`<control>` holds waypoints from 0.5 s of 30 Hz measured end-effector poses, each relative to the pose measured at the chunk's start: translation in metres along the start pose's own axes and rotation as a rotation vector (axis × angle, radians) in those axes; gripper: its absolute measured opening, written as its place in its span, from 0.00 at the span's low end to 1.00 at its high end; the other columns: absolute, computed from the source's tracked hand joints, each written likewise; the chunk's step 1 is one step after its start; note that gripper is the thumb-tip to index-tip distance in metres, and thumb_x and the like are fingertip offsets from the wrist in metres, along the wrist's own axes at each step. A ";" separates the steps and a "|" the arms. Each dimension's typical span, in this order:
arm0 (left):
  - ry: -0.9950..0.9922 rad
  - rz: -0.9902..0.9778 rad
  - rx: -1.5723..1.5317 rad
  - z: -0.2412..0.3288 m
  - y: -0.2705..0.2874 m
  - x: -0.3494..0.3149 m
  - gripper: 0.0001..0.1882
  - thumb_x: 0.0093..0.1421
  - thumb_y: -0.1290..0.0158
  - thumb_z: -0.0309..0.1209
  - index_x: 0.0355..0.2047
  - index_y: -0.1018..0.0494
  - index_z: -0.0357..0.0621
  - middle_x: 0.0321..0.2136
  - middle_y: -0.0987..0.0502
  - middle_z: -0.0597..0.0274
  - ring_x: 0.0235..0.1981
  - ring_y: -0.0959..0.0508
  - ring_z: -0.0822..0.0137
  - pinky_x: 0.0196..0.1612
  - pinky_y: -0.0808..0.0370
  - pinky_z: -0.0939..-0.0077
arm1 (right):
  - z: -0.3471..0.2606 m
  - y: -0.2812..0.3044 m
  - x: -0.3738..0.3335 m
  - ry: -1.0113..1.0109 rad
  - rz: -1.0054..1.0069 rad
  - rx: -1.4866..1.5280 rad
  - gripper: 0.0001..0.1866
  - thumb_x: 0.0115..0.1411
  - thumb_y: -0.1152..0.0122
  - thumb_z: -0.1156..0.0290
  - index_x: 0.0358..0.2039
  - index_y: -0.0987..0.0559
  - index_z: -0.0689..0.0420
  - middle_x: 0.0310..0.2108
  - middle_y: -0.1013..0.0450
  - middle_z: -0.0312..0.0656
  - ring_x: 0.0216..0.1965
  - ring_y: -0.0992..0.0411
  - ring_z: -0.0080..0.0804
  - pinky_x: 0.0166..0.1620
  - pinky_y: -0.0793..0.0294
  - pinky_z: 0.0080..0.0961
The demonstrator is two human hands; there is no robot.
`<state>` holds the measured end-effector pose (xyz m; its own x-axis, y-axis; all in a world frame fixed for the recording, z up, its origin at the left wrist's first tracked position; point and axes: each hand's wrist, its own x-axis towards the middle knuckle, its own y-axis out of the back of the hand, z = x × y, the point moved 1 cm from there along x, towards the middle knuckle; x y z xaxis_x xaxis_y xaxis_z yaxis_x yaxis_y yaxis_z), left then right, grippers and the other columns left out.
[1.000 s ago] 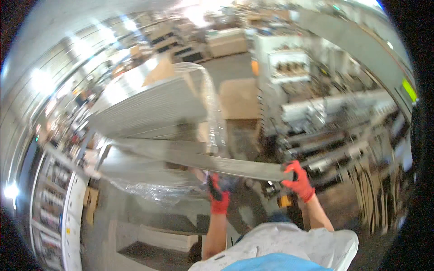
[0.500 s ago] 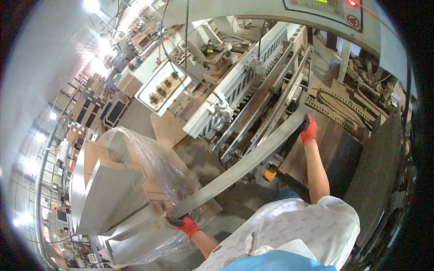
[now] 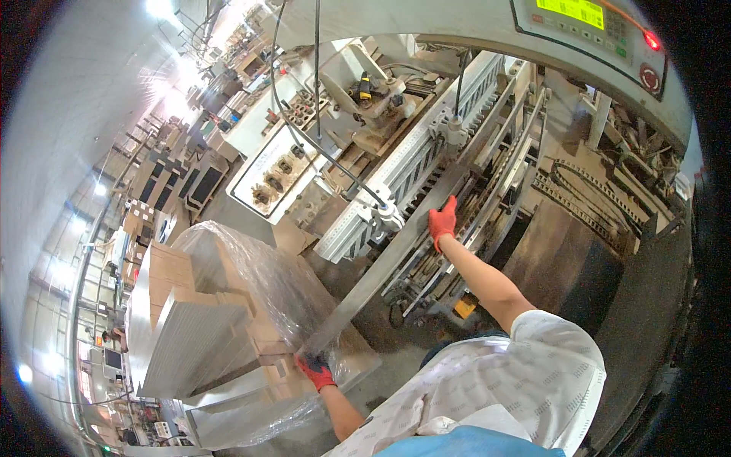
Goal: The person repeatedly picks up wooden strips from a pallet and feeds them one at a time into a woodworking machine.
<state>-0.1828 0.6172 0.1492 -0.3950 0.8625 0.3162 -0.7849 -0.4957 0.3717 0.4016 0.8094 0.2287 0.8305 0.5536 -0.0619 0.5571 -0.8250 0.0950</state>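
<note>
A long, narrow grey board (image 3: 364, 292) slants from the wrapped stack at lower left up onto the machine's rails. My left hand (image 3: 317, 372), in a red glove with dark fingers, is closed on its near end. Farther along, my right hand (image 3: 442, 222), also red-gloved, grips the board's right edge with the thumb side up. The board's far part lies along the machine's white toothed guide (image 3: 415, 156), beside the clamp (image 3: 387, 218). The fingertips of both hands are partly hidden.
A stack of grey boards (image 3: 202, 335) with cardboard and clear plastic film stands at left. Metal rails (image 3: 495, 198) run right of the guide. A control panel (image 3: 586, 30) with a lit screen overhangs the upper right. A white switch box (image 3: 278, 171) hangs ahead.
The board has swung left and forward, from across the front of the rails to lying along the guide. My right hand has moved left with it; my left hand has shifted slightly right.
</note>
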 end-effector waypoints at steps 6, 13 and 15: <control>0.515 0.117 -0.985 0.030 -0.048 0.037 0.20 0.61 0.54 0.36 0.53 0.34 0.46 0.52 0.33 0.56 0.53 0.34 0.57 0.56 0.38 0.61 | 0.026 -0.025 0.007 0.489 -0.066 -0.719 0.17 0.52 0.48 0.68 0.42 0.29 0.61 0.38 0.32 0.49 0.36 0.32 0.53 0.41 0.30 0.36; 0.206 0.195 -0.426 -0.036 -0.043 0.049 0.25 0.57 0.51 0.31 0.56 0.37 0.46 0.57 0.39 0.58 0.56 0.37 0.58 0.53 0.34 0.61 | 0.018 -0.013 0.022 0.482 -0.210 -0.473 0.15 0.45 0.48 0.71 0.36 0.30 0.63 0.38 0.37 0.62 0.41 0.37 0.62 0.45 0.34 0.43; 0.381 0.260 -0.783 0.020 -0.060 0.043 0.25 0.57 0.51 0.32 0.56 0.38 0.46 0.57 0.39 0.59 0.55 0.37 0.58 0.53 0.34 0.61 | 0.021 0.001 0.025 0.471 -0.241 -0.419 0.16 0.45 0.49 0.72 0.37 0.30 0.62 0.38 0.37 0.61 0.42 0.37 0.61 0.46 0.34 0.43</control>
<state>-0.1435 0.6823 0.1576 -0.6265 0.7775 -0.0544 -0.6941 -0.5883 -0.4149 0.4224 0.8202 0.2066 0.5410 0.7852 0.3012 0.6000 -0.6113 0.5161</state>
